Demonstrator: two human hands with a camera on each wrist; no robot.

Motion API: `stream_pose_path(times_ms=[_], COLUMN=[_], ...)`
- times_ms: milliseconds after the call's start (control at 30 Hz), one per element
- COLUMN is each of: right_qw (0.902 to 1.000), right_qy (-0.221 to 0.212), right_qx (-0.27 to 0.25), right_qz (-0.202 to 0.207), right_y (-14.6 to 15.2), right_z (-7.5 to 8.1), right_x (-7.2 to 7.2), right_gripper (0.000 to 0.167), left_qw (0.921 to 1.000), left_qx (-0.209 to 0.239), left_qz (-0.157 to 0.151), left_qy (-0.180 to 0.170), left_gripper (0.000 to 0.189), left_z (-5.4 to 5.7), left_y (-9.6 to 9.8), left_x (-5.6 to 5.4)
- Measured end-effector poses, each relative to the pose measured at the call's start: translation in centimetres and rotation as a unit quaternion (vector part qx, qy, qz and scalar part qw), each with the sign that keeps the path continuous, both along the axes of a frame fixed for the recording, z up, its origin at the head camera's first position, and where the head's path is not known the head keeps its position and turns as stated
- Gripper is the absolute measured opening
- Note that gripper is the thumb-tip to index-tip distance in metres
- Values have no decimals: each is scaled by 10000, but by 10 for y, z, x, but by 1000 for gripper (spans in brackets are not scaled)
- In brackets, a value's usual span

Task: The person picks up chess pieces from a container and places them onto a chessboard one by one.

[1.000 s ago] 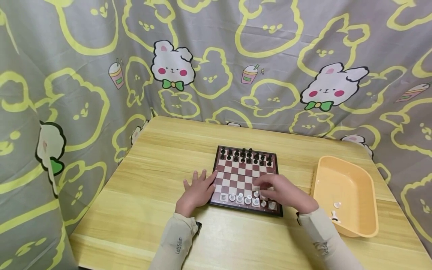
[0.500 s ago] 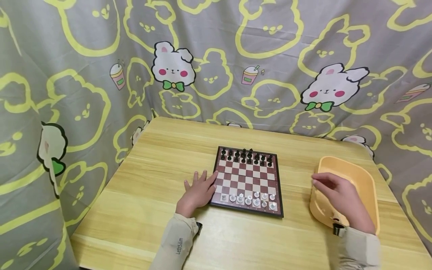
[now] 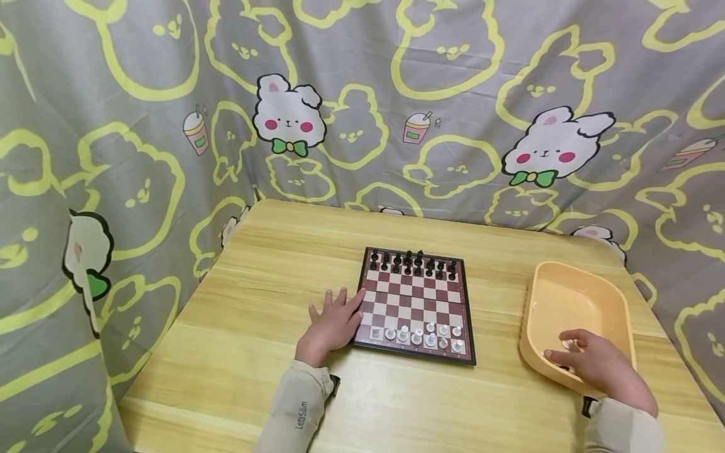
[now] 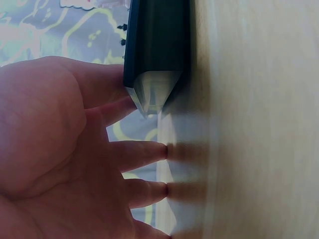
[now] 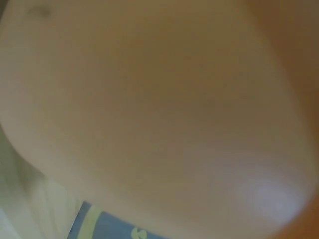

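My left hand (image 3: pixel 331 324) lies at the left edge of the folding chessboard (image 3: pixel 396 308). Its thumb and index finger touch the board's side, while the other fingers are spread with their tips on the table, as the left wrist view shows. Over at the right, my right hand (image 3: pixel 606 365) reaches into the yellow-orange bin (image 3: pixel 544 270), thumb and index finger apart around a white chess piece (image 3: pixel 568 344). Black pieces (image 3: pixel 408 261) fill the far two rows. White pieces (image 3: pixel 416 336) stand in the near row, with three white pawns (image 3: pixel 443 329) ahead at right.
A wooden table (image 3: pixel 272 251) carries the board and bin. Behind and to the left hangs a grey curtain (image 3: pixel 351 170) with cartoon prints. In the right wrist view, a blurred tan surface hides nearly everything.
My right hand has left the white pieces on the board's near right and moved right, then down into the bin. The left hand keeps its place.
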State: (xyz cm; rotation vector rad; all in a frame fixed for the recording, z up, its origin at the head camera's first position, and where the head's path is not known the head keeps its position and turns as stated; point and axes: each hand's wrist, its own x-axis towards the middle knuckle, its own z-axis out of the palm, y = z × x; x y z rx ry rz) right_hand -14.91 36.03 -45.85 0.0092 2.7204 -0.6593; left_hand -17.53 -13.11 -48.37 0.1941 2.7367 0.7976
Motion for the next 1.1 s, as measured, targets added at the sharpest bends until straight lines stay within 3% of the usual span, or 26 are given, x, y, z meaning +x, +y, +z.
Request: stream_pose_path(times_ms=[167,333,667,800,900,967,1033,1100], right_qw=[10000,9986,9957,9888,9720,9497,9146,8681], right_qy=[18,-3,62,520,1124,1573,2077,2678], right_qx=[-26,-370,-339,-263,-308,-583,-1176,-1820], right_qz=[-9,-380,-864,-1377,-2040,-2644,-3265,-3762], right_y=[2,0,0,-1,-4,-7,-11,-15], right_z=[-4,-6,-6,-2,1,1,1,0], right_x=[1,0,-2,1,4,3,2,1], right_gripper=[54,34,38,48,46,38,20,9], left_qw=[10000,10000,10000,10000,9999,10000,10000,10000], left_qx=[15,38,67,95,108,90,88,78], left_qz=[-13,-17,7,2,5,8,13,22], left_qy=[2,6,-11,-5,-21,-25,-27,-26], left_gripper=[53,53,53,53,53,53,53,53], left_z=[0,2,4,3,3,4,4,3], left_y=[1,1,0,1,1,1,0,0], left_x=[0,0,2,2,2,2,2,2])
